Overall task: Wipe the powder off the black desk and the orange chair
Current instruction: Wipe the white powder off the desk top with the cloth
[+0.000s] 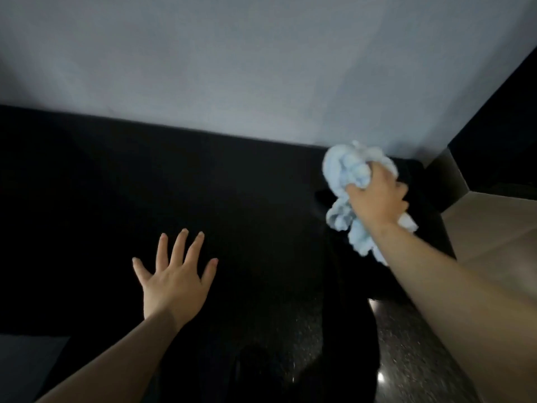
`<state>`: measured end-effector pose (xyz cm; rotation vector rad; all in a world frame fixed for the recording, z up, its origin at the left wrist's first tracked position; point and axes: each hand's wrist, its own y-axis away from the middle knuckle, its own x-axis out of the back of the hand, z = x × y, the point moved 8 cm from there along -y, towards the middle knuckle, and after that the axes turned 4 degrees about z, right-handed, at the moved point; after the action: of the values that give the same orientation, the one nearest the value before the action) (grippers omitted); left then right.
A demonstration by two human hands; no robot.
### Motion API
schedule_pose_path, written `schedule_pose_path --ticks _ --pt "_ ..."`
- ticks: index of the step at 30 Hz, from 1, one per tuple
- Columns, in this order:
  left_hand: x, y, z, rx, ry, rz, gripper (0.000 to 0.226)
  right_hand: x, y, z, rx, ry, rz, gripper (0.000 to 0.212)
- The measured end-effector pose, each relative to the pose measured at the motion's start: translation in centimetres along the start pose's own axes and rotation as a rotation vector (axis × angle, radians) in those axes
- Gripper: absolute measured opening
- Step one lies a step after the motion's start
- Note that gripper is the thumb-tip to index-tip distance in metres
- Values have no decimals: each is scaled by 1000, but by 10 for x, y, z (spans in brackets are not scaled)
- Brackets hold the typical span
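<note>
Nearest my lens are the two bare forearms, rising from the bottom edge. On the left, my left hand (174, 282) is spread wide, fingers straight and apart, palm down over the black desk (101, 175); it has hold of nothing, and I cannot tell whether it touches the surface or hovers just above it. The desk runs dark across the middle of my view, meeting a pale grey wall (232, 68) behind. I can't make out any powder on it in this light. Further right, my right hand (377, 196) is clenched around a bunched light-blue cloth (345, 173), which bulges out above and below the fist, near the desk's far right corner. Past it, at the right edge, is a tan surface (494, 222). The orange chair is not in my view.
</note>
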<state>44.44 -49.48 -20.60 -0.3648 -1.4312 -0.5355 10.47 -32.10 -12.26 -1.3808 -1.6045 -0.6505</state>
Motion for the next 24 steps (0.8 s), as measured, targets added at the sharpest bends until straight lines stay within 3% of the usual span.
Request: schedule_pose_path --ticks 3,5,8,11,14,15,16,18,21,24 --pt "-1 -4 -1 23 3 -10 68 -25 -49 23 -179 178 -122 51" --pt "-2 -3 -3 40 23 -11 69 -43 -56 12 -104 316 -115 48" --pt "1 0 -5 53 48 3 67 -47 -34 -25 147 432 -89 43" --pt "2 -1 -4 58 74 1 63 -49 29 -47 456 405 -228 45" --pt "4 1 -2 44 86 25 60 -39 129 -72 829 30 -498 49" --pt "5 1 -2 42 85 32 60 -33 138 -76 883 -51 -508 47" --pt "5 1 -2 39 81 36 59 -28 125 -79 870 -80 -408 46" --pt "5 2 -1 21 78 44 58 -21 62 -76 609 56 -157 45" --pt "5 1 0 16 78 52 57 -40 14 -53 303 331 -230 50" --pt "6 2 -1 25 82 58 55 -53 68 -57 424 365 -220 47"
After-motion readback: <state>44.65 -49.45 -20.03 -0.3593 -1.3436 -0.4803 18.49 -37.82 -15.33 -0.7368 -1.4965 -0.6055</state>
